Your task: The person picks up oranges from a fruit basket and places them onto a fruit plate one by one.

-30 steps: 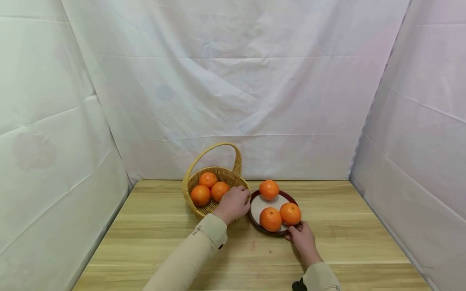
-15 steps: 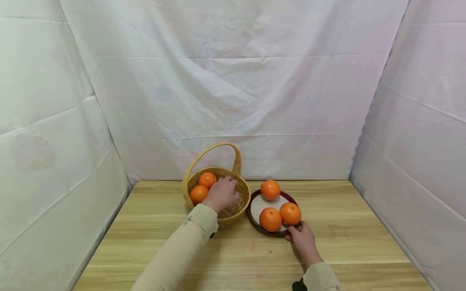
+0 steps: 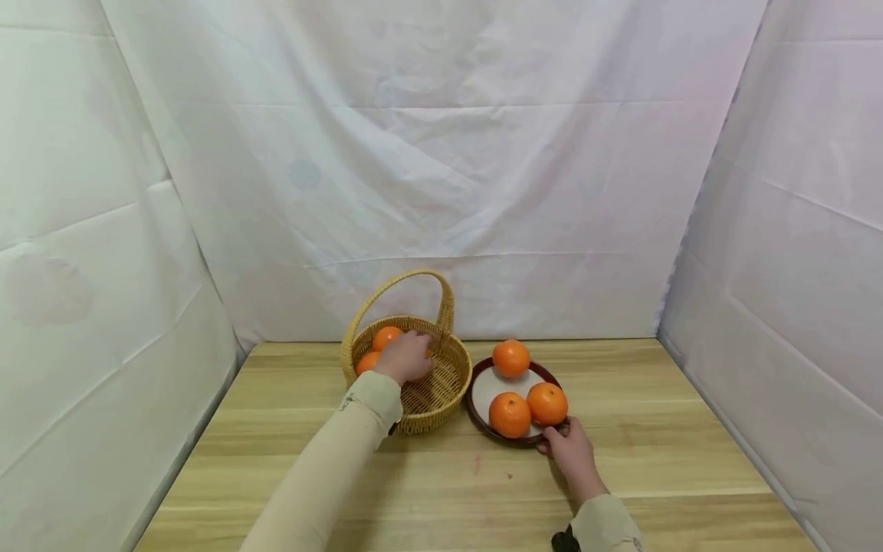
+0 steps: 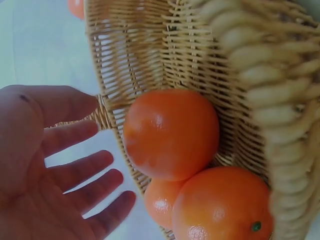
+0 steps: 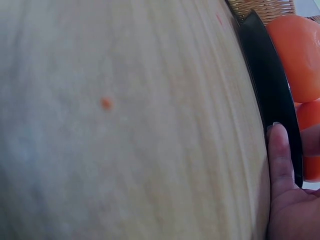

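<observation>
My left hand (image 3: 405, 357) is over the wicker basket (image 3: 441, 395). In the left wrist view its fingers (image 4: 92, 192) are spread and relaxed, apart from the nearest orange (image 4: 171, 135). Two more oranges lie against that one, a front orange (image 4: 222, 207) with a green stem end and a partly covered orange (image 4: 161, 202). From the head view, the hand hides part of the basket's fruit. My right hand (image 3: 574, 458) pinches the near right rim of a dark-edged plate (image 3: 491, 387), with a finger along its outer side. Three oranges sit on this plate, including one at the back (image 3: 511, 358).
The basket's tall arched handle (image 3: 400, 282) rises over its opening. Basket and plate stand side by side on a wood-grain table (image 3: 469, 498). White cloth (image 3: 441, 176) hangs behind the table and along both sides.
My left hand has moved left from the basket's right rim to above the oranges inside. The right hand has stayed on the plate's rim, and the oranges on the plate look nearly unmoved.
</observation>
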The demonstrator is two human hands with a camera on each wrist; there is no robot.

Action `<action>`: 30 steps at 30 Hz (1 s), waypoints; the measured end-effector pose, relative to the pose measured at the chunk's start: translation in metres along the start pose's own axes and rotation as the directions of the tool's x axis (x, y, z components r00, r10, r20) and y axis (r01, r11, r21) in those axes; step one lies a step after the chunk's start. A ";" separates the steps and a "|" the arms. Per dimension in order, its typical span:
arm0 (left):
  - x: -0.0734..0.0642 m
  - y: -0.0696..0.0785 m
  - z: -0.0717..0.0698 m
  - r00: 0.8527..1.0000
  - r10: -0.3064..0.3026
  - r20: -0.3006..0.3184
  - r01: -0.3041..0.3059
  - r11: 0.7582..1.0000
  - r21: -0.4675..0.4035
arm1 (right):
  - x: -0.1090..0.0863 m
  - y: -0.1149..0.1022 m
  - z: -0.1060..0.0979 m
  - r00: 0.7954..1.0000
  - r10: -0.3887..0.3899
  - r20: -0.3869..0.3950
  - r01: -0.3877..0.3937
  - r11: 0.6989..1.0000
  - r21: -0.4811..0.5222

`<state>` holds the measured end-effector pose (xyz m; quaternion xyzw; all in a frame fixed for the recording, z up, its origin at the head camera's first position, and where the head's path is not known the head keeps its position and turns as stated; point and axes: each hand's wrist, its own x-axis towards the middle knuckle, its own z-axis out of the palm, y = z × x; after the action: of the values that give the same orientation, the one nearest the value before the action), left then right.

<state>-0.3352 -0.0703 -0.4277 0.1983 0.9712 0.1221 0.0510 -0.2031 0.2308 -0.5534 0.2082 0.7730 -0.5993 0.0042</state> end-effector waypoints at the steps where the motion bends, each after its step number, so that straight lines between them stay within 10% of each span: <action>1: 0.002 -0.002 0.000 1.000 -0.006 0.014 0.007 1.000 -0.002 | 0.000 0.000 0.000 1.000 0.001 -0.002 -0.001 1.000 -0.001; 18: 0.006 -0.010 -0.001 0.992 -0.068 0.105 0.067 0.998 0.007 | -0.001 0.000 0.001 1.000 -0.004 -0.005 0.004 1.000 0.003; 30: 0.007 -0.015 0.007 1.000 0.014 0.006 -0.014 1.000 0.023 | -0.002 0.003 0.005 1.000 -0.015 -0.022 0.015 1.000 0.006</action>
<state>-0.3458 -0.0798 -0.4388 0.2060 0.9709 0.1109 0.0505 -0.2018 0.2263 -0.5573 0.2089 0.7727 -0.5994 -0.0095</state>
